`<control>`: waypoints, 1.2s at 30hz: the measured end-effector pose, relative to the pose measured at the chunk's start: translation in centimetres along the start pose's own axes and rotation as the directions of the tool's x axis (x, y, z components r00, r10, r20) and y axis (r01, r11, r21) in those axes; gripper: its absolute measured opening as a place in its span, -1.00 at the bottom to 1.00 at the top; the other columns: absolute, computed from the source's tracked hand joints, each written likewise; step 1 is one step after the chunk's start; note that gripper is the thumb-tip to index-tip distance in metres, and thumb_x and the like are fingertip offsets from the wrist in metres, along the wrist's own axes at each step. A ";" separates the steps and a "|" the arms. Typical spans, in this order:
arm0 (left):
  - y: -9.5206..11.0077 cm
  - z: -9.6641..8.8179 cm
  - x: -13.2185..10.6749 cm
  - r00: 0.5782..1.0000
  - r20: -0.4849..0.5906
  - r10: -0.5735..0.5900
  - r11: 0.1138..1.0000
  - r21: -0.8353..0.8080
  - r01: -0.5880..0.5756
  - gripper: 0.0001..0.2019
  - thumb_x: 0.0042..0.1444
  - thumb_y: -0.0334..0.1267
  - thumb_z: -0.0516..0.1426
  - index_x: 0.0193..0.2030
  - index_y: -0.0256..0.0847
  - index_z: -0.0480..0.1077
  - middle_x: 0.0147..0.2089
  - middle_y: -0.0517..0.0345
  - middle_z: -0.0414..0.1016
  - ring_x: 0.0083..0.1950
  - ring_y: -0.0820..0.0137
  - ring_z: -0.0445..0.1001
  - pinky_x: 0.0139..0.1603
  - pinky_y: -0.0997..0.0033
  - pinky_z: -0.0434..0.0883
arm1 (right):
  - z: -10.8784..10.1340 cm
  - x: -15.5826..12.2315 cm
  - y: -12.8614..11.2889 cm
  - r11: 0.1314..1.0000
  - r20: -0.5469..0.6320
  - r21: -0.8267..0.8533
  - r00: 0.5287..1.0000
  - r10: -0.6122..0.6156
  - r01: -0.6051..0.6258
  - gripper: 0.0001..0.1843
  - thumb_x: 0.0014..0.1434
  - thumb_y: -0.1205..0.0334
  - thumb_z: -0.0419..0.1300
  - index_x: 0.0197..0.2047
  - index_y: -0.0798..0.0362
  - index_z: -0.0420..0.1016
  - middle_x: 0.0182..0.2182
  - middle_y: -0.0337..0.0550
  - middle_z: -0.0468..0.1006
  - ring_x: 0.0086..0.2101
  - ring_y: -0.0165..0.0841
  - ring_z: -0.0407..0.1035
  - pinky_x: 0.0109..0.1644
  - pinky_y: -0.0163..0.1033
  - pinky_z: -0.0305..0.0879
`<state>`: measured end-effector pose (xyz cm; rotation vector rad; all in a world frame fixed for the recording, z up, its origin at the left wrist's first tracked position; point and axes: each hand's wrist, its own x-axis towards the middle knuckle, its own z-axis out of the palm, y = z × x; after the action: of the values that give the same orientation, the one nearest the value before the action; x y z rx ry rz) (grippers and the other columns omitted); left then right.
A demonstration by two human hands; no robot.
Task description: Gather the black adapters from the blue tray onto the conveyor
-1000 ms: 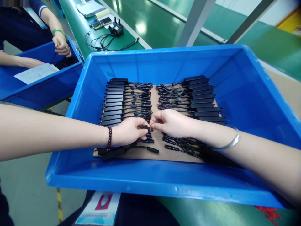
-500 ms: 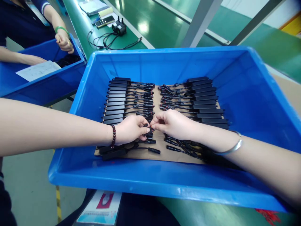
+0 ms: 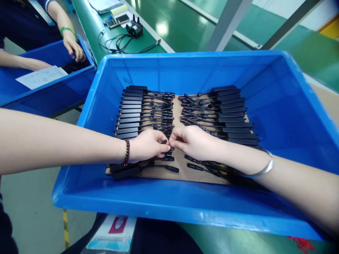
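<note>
A big blue plastic bin (image 3: pixel 164 201) holds two rows of flat black modules with thin cables, laid on brown cardboard (image 3: pixel 177 169). The left row (image 3: pixel 131 113) and right row (image 3: pixel 233 116) have their cable plugs pointing to the middle. My left hand (image 3: pixel 147 144), with a dark bead bracelet on its wrist, and my right hand (image 3: pixel 194 141), with a silver bangle, meet fingertip to fingertip over the centre. Both are closed in a pinch on small black cable plugs (image 3: pixel 166 144). Loose cables (image 3: pixel 201 165) lie under my right wrist.
A second blue bin (image 3: pixel 50 95) with a printed sheet (image 3: pixel 39 77) stands at the left, where another person's hand (image 3: pixel 72 47) reaches in. Behind runs a green bench (image 3: pixel 185 24) with a black device and cables (image 3: pixel 129 33), a phone and papers. Grey frame posts rise at the back.
My hands have stayed pinched together over the same plugs, shifting only slightly. The other person's hand has dropped lower into the left bin. The view has drifted a little.
</note>
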<state>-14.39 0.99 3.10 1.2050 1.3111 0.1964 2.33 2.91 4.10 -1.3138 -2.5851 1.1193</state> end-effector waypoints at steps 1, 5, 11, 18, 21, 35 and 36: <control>0.0 0.0 0.0 1.000 -0.001 -0.006 1.000 0.001 0.006 -0.84 -0.13 -0.26 0.17 -0.40 -0.29 0.33 -0.47 0.17 0.42 -0.47 0.52 0.41 -0.37 0.50 0.41 | 0.1 0.0 -0.1 1.000 0.005 -0.011 1.000 0.015 -0.015 -0.86 0.07 0.28 0.06 -0.39 0.08 0.43 -0.52 -0.26 0.43 -0.53 -0.50 0.19 -0.44 -0.42 0.03; 0.1 -0.1 -0.1 1.000 -0.004 -0.029 0.999 0.027 0.030 -0.85 -0.16 -0.28 0.18 -0.41 -0.28 0.38 -0.47 0.16 0.44 -0.45 0.53 0.40 -0.36 0.52 0.39 | 0.4 0.2 -0.1 0.995 0.053 -0.024 0.994 0.100 -0.099 -0.85 0.09 0.25 0.04 -0.41 0.08 0.40 -0.55 -0.25 0.41 -0.56 -0.50 0.17 -0.48 -0.42 0.03; -0.3 -0.1 -0.2 1.000 0.008 -0.003 1.000 0.008 0.003 -0.83 -0.17 -0.29 0.17 -0.38 -0.29 0.38 -0.46 0.15 0.44 -0.47 0.55 0.36 -0.37 0.53 0.37 | 0.5 0.3 0.2 0.990 0.145 0.006 0.980 0.140 -0.143 -0.85 0.09 0.24 0.03 -0.42 0.07 0.37 -0.55 -0.26 0.39 -0.55 -0.50 0.17 -0.48 -0.42 0.04; 0.3 -0.1 -0.2 0.998 0.046 0.041 0.999 0.014 -0.042 -0.78 -0.16 -0.25 0.18 -0.34 -0.29 0.36 -0.44 0.14 0.44 -0.48 0.54 0.37 -0.42 0.55 0.35 | 0.3 0.2 0.8 0.957 0.204 0.204 0.965 0.166 -0.208 -0.88 0.07 0.25 0.05 -0.40 0.08 0.37 -0.58 -0.28 0.35 -0.56 -0.51 0.15 -0.52 -0.42 0.06; 0.4 -0.2 -0.1 0.997 0.064 0.050 0.995 0.081 -0.055 -0.74 -0.13 -0.17 0.17 -0.28 -0.26 0.39 -0.42 0.14 0.45 -0.46 0.53 0.38 -0.42 0.55 0.35 | -0.3 0.3 1.2 0.810 0.279 0.476 0.932 0.230 -0.343 -0.92 0.06 0.37 0.03 -0.37 0.11 0.33 -0.50 -0.23 0.38 -0.52 -0.52 0.23 -0.48 -0.45 0.16; 0.0 0.0 -0.2 0.993 0.116 0.005 0.988 0.155 -0.023 -0.75 -0.07 -0.26 0.08 -0.19 -0.22 0.33 -0.32 0.12 0.45 -0.42 0.48 0.44 -0.54 0.64 0.30 | -1.3 0.4 2.3 0.645 0.380 0.638 0.900 0.212 -0.421 -0.82 0.08 0.54 -0.06 -0.32 0.17 0.29 -0.47 -0.14 0.41 -0.56 -0.56 0.26 -0.52 -0.49 0.20; -0.1 0.1 -0.2 0.993 0.117 0.005 0.990 0.136 -0.021 -0.77 -0.05 -0.28 0.06 -0.20 -0.22 0.32 -0.27 0.12 0.45 -0.39 0.48 0.45 -0.53 0.65 0.31 | -1.3 0.4 2.3 0.671 0.363 0.624 0.909 0.206 -0.401 -0.86 0.11 0.50 -0.04 -0.33 0.16 0.29 -0.46 -0.14 0.43 -0.57 -0.56 0.25 -0.55 -0.50 0.17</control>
<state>-14.42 0.78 3.14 1.3217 1.2314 0.0446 4.07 4.84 3.55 -1.4691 -1.7281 2.1706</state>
